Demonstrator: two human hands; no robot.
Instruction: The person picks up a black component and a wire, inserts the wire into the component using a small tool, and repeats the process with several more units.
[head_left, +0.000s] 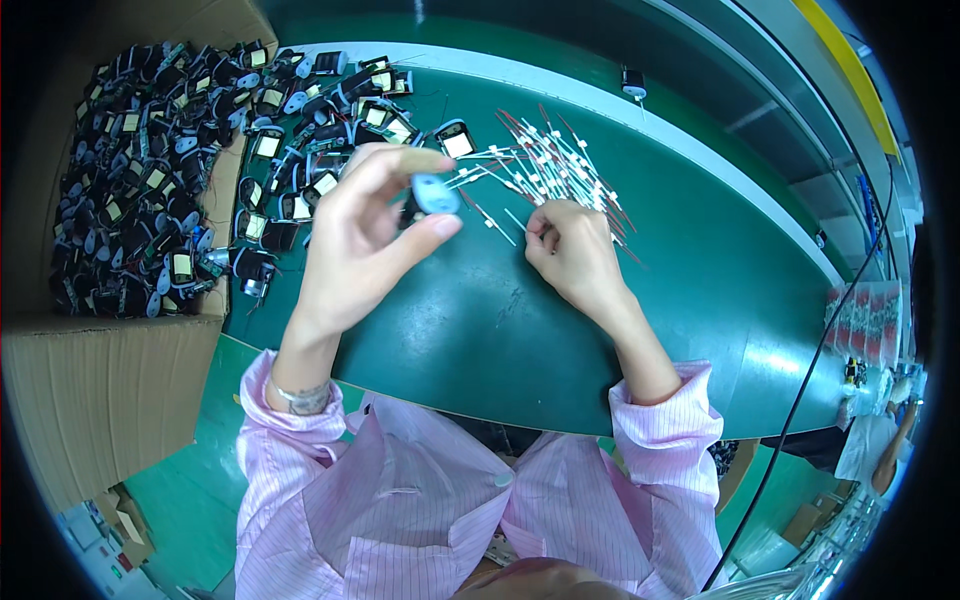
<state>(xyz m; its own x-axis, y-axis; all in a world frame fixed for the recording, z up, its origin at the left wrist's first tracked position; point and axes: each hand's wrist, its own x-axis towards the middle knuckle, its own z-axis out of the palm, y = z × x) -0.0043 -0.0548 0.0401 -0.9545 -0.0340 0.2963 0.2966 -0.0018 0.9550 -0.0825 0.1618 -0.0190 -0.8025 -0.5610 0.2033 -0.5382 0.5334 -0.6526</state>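
Note:
My left hand point(370, 225) is raised over the bench, its thumb and fingers closed round a small black device with a light-blue rounded end point(435, 194). The hand hides most of the device's body. To its right, my right hand point(575, 250) is pinched at the near edge of a loose pile of thin red and white wire leads point(560, 165) with small white connectors. A pale thin wire lead point(514, 219) runs up to its fingertips and looks gripped there. One more lead with a white connector point(490, 222) lies between the hands.
A large cardboard box point(110, 385) at the left is heaped with black devices point(150, 170). Several more spill onto the green bench point(480, 340) beside it. One lone device point(633, 82) sits past the white strip at the back. A black cable point(800, 390) hangs at the right.

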